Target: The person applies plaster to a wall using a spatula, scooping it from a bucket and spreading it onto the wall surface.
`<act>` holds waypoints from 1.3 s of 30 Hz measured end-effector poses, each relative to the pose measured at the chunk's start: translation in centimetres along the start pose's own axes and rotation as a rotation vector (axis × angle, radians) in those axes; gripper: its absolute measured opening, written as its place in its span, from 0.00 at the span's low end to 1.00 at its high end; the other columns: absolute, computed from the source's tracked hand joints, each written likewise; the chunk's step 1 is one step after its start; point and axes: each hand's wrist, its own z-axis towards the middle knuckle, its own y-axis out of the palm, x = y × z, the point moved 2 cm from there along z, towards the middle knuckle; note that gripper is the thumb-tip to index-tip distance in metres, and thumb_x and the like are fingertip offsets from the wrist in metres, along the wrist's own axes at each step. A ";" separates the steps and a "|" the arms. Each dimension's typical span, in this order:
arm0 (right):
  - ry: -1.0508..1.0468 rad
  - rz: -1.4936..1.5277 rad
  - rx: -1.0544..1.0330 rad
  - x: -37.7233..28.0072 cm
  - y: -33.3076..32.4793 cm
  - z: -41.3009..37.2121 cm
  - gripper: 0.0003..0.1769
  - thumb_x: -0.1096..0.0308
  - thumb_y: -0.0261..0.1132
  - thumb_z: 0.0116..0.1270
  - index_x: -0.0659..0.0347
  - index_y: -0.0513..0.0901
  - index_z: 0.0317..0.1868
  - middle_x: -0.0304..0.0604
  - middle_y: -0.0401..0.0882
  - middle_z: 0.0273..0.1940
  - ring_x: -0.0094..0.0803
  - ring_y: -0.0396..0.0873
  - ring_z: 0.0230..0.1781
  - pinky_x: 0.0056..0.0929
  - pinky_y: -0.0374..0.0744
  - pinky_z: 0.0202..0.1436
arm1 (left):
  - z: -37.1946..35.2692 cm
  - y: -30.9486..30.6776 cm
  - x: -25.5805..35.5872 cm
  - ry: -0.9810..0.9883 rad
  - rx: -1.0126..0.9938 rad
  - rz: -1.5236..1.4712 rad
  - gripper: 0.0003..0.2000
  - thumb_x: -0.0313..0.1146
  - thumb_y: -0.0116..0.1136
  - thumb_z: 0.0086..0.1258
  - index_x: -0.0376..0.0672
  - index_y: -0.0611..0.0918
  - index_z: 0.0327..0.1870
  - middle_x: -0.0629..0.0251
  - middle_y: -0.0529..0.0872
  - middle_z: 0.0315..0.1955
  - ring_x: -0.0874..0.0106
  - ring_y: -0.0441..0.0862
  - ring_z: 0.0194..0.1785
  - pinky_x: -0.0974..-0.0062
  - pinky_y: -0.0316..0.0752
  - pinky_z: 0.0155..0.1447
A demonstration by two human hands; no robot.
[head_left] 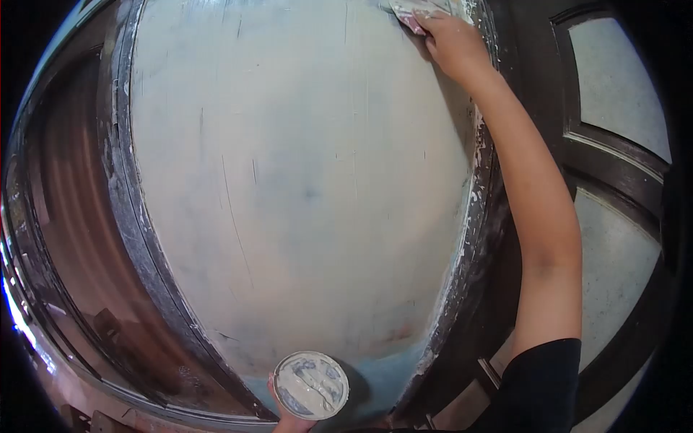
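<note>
A tall panel coated in pale filler fills the middle of the head view, with thin dark scratches in its surface. My right hand reaches to its top right corner, closed round a putty knife smeared with filler. The blade lies at or very near the panel; its far end is cut off by the frame's top. Low in front of the panel, my left hand holds a round tub of wet, off-white putty. Most of the left hand's fingers are hidden under and behind the tub.
Dark frame strips with filler smears border the panel, one at left and one at right. A brown recessed section lies to the left. Dark woodwork with a pale inset stands at right, beyond my arm.
</note>
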 end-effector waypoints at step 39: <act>0.193 1.413 -1.027 -28.7 -7.0 -32.9 0.30 0.68 0.64 0.56 0.57 0.75 0.63 0.54 0.82 0.51 0.52 0.80 0.50 0.43 0.78 0.55 | -0.4 4.9 -0.5 0.269 0.072 -0.069 0.37 0.70 0.34 0.68 0.51 0.74 0.65 0.61 0.76 0.62 0.58 0.73 0.64 0.54 0.68 0.67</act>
